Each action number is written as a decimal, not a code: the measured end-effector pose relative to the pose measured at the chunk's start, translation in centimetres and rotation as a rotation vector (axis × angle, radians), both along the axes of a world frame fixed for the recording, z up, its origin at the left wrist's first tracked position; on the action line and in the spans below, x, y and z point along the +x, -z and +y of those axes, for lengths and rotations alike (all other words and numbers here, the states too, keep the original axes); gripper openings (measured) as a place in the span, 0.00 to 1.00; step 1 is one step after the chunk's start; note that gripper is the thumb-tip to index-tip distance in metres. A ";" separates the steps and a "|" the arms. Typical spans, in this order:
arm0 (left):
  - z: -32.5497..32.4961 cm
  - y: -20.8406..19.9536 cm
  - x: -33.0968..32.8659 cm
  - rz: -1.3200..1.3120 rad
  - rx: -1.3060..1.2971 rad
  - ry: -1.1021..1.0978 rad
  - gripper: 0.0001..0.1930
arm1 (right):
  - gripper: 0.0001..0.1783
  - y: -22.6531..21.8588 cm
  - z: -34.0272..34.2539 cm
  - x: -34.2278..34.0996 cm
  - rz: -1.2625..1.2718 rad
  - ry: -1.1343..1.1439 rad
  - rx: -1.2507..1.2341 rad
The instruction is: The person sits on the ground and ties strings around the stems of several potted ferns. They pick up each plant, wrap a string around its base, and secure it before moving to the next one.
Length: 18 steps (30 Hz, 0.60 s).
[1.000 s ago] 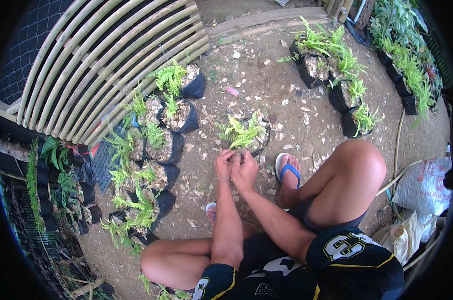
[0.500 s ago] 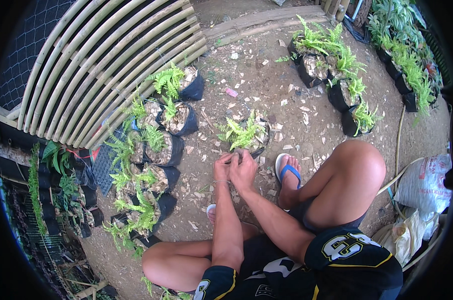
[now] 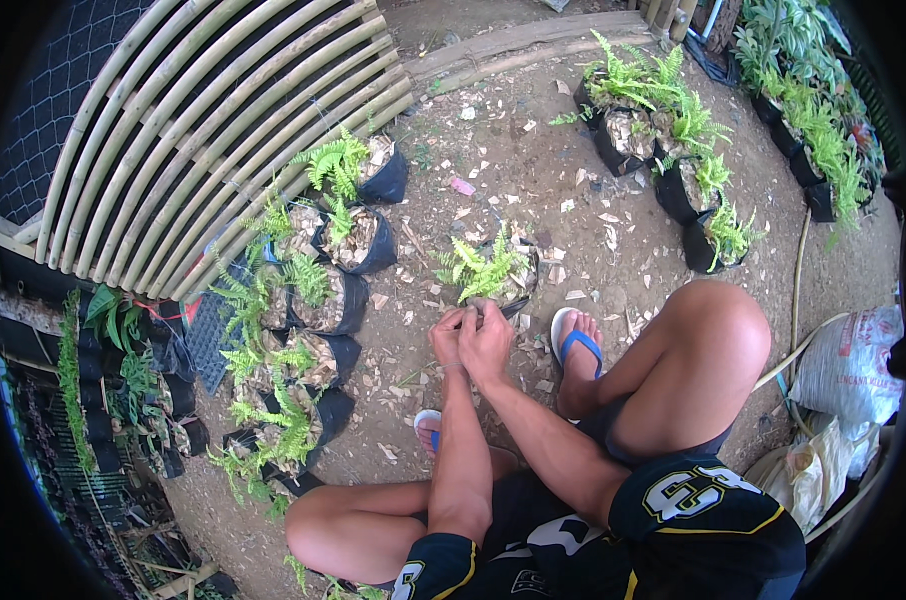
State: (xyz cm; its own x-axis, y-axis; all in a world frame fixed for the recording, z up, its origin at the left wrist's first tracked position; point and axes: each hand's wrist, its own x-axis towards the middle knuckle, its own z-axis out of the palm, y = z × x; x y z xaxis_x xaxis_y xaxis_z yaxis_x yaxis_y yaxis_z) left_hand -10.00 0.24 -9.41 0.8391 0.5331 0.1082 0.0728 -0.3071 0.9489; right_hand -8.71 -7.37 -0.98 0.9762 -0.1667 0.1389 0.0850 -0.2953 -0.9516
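my left hand [image 3: 447,338] and right hand [image 3: 486,345] meet in front of me, fingers curled inward and tips close together at the near side of a small fern [image 3: 481,268]. i cannot tell whether they pinch something or only press against each other, since my knuckles hide the spot. the fern stands in a black grow bag [image 3: 517,304] on the bare ground [image 3: 533,170], just beyond my fingertips and well apart from the potted ferns [image 3: 310,278] on my left. as i judge it, this asks for small finger movements, with both wrists low and level and the fronds clear of my thumbs so none snap. the bag wall looks thin, so a light touch seems best; a hard tug could tip it.
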 end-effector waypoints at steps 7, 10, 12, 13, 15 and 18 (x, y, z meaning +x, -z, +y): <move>-0.5 -0.5 0.1 0.014 0.096 -0.059 0.08 | 0.10 -0.2 -0.2 0.0 0.134 -0.055 0.077; -0.7 -0.3 0.3 0.005 0.123 -0.108 0.10 | 0.10 -0.8 0.1 0.1 0.006 0.023 -0.048; -0.8 -0.3 0.3 0.015 0.130 -0.111 0.09 | 0.12 -1.9 0.4 -0.4 0.112 0.073 0.067; -0.9 -0.3 0.3 0.020 0.131 -0.109 0.09 | 0.14 -2.7 0.4 -0.6 0.186 0.099 0.123; -1.0 -0.5 0.2 0.038 0.132 -0.095 0.08 | 0.15 -4.8 0.4 0.5 0.148 0.184 0.174; -1.2 -1.1 0.1 0.102 0.050 -0.143 0.06 | 0.12 -9.4 0.3 3.7 -0.059 0.282 0.233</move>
State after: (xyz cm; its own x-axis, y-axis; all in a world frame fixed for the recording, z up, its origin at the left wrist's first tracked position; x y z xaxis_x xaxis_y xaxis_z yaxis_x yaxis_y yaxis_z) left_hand -9.86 -1.01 -8.36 0.7630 0.6440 0.0559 0.2143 -0.3335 0.9181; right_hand -5.02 -7.06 8.45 0.8788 -0.4620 0.1199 0.0874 -0.0911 -0.9920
